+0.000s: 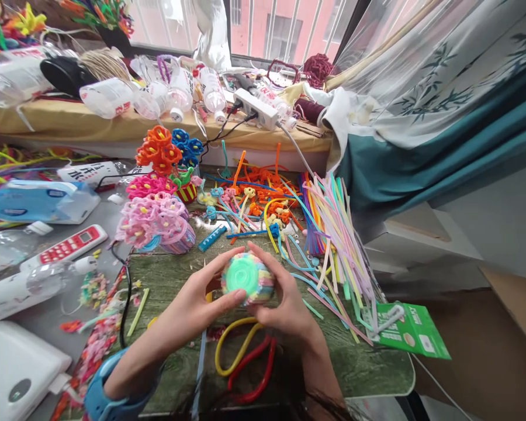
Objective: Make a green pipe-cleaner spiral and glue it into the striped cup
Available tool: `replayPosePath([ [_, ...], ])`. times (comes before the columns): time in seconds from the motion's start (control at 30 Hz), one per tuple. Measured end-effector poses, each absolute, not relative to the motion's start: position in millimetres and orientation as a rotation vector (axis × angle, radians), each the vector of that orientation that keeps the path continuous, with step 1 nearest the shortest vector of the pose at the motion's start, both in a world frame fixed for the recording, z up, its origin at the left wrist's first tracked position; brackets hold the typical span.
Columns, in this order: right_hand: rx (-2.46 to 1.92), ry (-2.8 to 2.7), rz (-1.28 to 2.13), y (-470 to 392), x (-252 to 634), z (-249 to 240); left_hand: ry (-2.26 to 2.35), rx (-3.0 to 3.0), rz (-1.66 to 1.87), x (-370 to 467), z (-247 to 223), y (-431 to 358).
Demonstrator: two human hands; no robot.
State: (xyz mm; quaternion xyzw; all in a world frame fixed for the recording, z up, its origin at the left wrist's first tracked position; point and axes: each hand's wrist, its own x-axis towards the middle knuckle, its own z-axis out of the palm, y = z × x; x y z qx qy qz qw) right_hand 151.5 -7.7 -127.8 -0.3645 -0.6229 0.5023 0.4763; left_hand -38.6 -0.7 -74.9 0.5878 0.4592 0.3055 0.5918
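Between my hands is a small round pot (242, 277), wrapped in pastel fuzzy stripes, with a mint-green round face turned up toward me. My left hand (210, 289) grips it from the left, its thumb lying on the green face. From the right, my right hand (291, 301) curls around the striped side, fingertips at the far edge. Below the hands lie a yellow pipe cleaner loop (220, 358) and a red pipe cleaner loop (268, 365). Just beyond them is a short teal strip (213, 237).
Pink pipe cleaner flowers (142, 216) and orange ones (158, 149) stand at the back left. Loose pipe cleaners (263, 187) are heaped behind; a long pastel bundle (339, 234) lies right, near a green packet (416, 330). Bottles and a white power strip (256, 109) line the sill.
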Motion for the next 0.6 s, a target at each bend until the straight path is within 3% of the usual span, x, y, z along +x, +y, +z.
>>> replayPosePath([
  [0.6,-0.671,-1.749,1.116,-37.3,152.6,-100.7,1.093,1.079,0.917,-30.4,-49.2,-55.5],
])
